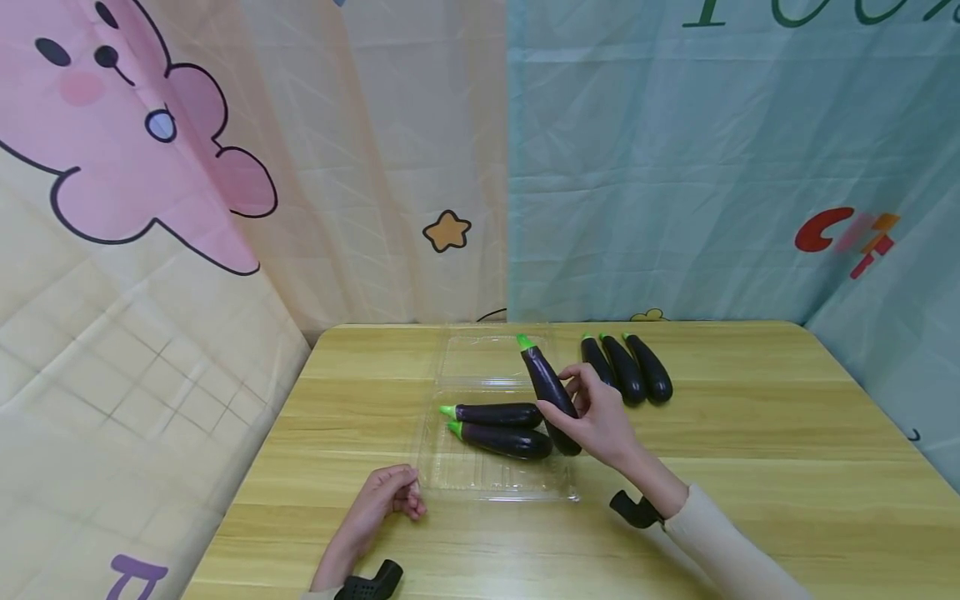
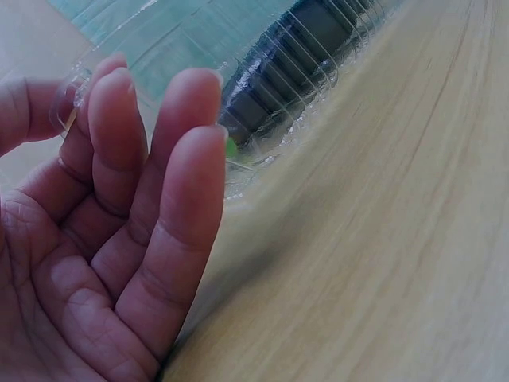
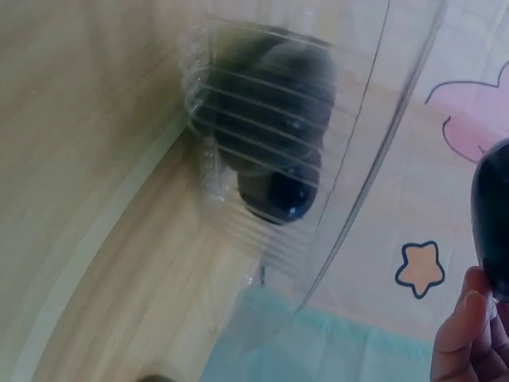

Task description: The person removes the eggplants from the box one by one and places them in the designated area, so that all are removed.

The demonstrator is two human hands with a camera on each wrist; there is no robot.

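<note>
My right hand [image 1: 603, 421] grips a dark purple eggplant [image 1: 549, 385] with a green stem, holding it tilted over the right side of a clear plastic clamshell box [image 1: 480, 485]. At the right edge of the right wrist view the fingers [image 3: 465, 326] hold this eggplant [image 3: 491, 215]. Two more eggplants, one behind [image 1: 495, 413] and one in front [image 1: 504, 442], lie side by side in the box, stems to the left. At the box's front left corner is my left hand [image 1: 384, 498]; its thumb and forefinger pinch the clear rim [image 2: 64, 107] in the left wrist view.
The box's clear lid [image 1: 480, 360] lies folded back toward the table's far edge. Three eggplants [image 1: 624, 373] lie in a row on the wooden table [image 1: 750, 467] at the back right, partly behind my right hand. Printed curtains [image 1: 637, 167] hang behind the table.
</note>
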